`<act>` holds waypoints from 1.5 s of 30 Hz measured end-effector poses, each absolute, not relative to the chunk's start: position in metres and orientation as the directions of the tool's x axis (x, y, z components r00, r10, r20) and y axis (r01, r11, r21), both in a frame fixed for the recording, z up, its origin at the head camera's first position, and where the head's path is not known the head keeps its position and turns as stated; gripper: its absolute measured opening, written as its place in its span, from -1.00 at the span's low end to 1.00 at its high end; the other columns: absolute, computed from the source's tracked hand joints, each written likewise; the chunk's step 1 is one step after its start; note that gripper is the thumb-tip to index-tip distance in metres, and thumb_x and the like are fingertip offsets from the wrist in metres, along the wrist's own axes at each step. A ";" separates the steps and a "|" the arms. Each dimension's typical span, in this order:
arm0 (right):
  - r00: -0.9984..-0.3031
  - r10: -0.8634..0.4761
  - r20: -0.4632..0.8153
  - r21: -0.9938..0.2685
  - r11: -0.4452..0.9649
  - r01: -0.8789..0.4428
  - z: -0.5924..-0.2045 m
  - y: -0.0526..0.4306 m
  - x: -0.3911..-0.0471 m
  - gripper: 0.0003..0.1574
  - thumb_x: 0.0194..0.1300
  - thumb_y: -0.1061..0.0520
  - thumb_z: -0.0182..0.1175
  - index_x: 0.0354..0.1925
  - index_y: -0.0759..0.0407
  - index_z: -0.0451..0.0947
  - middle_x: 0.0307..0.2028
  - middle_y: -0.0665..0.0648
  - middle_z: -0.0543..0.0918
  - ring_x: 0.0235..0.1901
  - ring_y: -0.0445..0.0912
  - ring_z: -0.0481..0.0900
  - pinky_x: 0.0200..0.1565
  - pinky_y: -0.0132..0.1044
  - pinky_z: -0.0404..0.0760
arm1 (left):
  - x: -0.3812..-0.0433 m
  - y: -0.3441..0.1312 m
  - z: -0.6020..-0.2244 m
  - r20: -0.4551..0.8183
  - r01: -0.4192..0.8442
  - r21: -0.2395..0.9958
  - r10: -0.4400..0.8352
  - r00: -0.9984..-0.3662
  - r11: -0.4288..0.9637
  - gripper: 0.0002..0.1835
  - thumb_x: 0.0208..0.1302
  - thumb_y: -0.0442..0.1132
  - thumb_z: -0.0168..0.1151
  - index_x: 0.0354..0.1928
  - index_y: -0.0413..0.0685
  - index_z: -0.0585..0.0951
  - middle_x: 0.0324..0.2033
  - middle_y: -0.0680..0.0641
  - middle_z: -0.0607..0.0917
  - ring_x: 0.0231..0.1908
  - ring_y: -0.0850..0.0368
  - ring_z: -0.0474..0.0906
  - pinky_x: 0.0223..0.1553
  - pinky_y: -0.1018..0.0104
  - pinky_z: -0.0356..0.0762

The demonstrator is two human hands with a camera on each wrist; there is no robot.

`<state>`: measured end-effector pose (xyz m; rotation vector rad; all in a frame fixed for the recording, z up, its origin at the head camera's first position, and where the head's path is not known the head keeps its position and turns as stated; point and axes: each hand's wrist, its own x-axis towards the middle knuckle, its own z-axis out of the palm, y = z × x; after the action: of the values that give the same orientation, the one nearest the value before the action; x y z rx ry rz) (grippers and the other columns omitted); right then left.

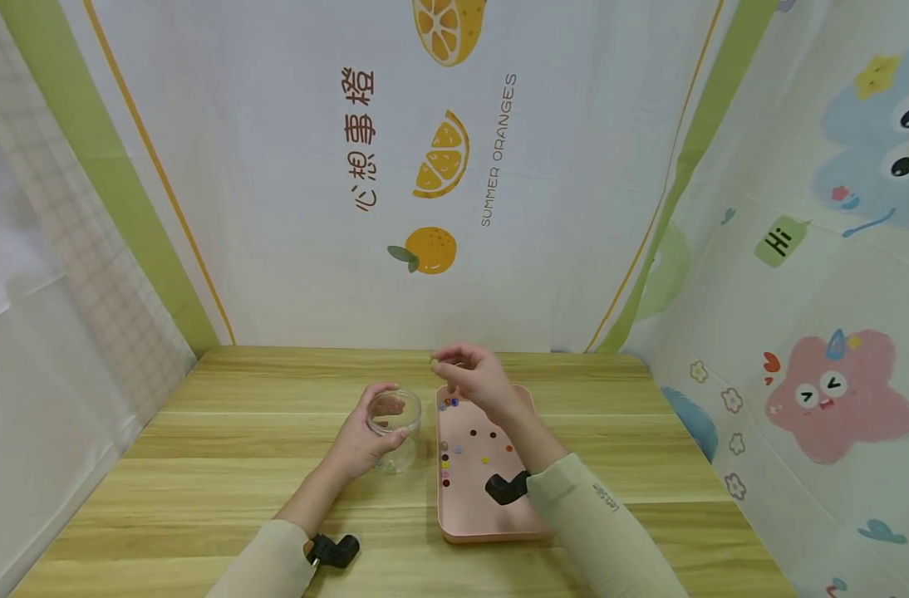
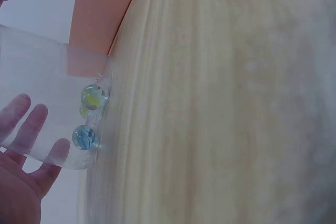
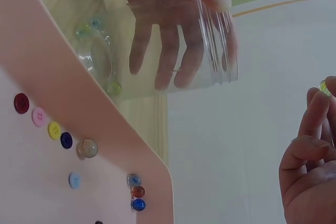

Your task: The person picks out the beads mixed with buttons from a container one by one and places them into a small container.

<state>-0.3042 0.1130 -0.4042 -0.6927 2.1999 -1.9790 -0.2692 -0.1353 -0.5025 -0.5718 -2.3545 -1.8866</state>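
Note:
A clear jar (image 1: 408, 453) stands open-topped on the wooden table. My left hand (image 1: 359, 444) grips it round its upper part. Several glass marbles (image 2: 93, 97) lie at the bottom of the jar, seen through its wall in the left wrist view. Higher up, beyond the far end of the pink tray (image 1: 492, 519), my right hand (image 1: 479, 384) pinches a yellow-green marble (image 3: 323, 86) between thumb and fingertips. Inside the tray are a few more marbles (image 3: 138, 204) near a corner and several coloured buttons (image 3: 39, 116), some in a row along the left wall.
The wooden table (image 1: 275, 448) runs back to a white cloth (image 1: 290, 282) printed with oranges. A cartoon-printed cloth (image 1: 754, 332) hangs at the right. The tray's raised wall (image 3: 121, 129) stands close beside the jar.

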 end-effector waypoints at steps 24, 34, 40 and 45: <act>-0.861 -0.455 0.227 -0.947 0.103 -0.304 -0.411 0.089 -0.298 -0.60 0.53 0.13 0.33 0.20 0.33 0.67 -0.15 -0.07 0.74 -0.44 -0.15 0.58 -0.40 -0.34 0.55 | -0.268 -0.135 -0.500 0.282 0.331 0.924 0.246 -0.928 0.192 -0.18 0.31 -0.24 0.50 0.55 0.00 0.33 0.33 -0.44 0.62 0.34 -0.30 0.58 0.35 -0.34 0.49; -0.853 -0.477 0.214 -0.948 0.110 -0.299 -0.416 0.080 -0.295 -0.63 0.50 0.16 0.34 0.16 0.32 0.69 -0.13 0.05 0.75 -0.42 -0.17 0.58 -0.29 -0.31 0.64 | -0.267 -0.136 -0.501 0.278 0.328 0.926 0.249 -0.928 0.189 -0.18 0.31 -0.24 0.50 0.54 0.01 0.32 0.33 -0.46 0.61 0.33 -0.30 0.59 0.36 -0.38 0.47; -0.854 -0.478 0.203 -0.937 0.159 -0.311 -0.420 0.077 -0.293 -0.69 0.50 0.13 0.35 0.12 0.21 0.73 -0.08 0.13 0.76 -0.37 -0.16 0.63 -0.27 -0.31 0.69 | -0.267 -0.136 -0.502 0.282 0.336 0.919 0.254 -0.925 0.205 -0.19 0.31 -0.22 0.48 0.54 0.02 0.32 0.33 -0.46 0.60 0.33 -0.28 0.58 0.36 -0.36 0.49; -0.851 -0.486 0.200 -0.934 0.167 -0.315 -0.422 0.076 -0.292 -0.70 0.52 0.13 0.34 0.13 0.20 0.73 -0.07 0.15 0.76 -0.37 -0.16 0.62 -0.26 -0.30 0.69 | -0.268 -0.136 -0.502 0.279 0.332 0.922 0.254 -0.926 0.201 -0.19 0.32 -0.22 0.48 0.54 0.03 0.32 0.33 -0.46 0.60 0.34 -0.29 0.57 0.36 -0.35 0.49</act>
<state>-0.2919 0.0760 -0.4218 -0.7908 2.2846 -1.7704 -0.2675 -0.1361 -0.5023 -0.5834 -2.3833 -1.8566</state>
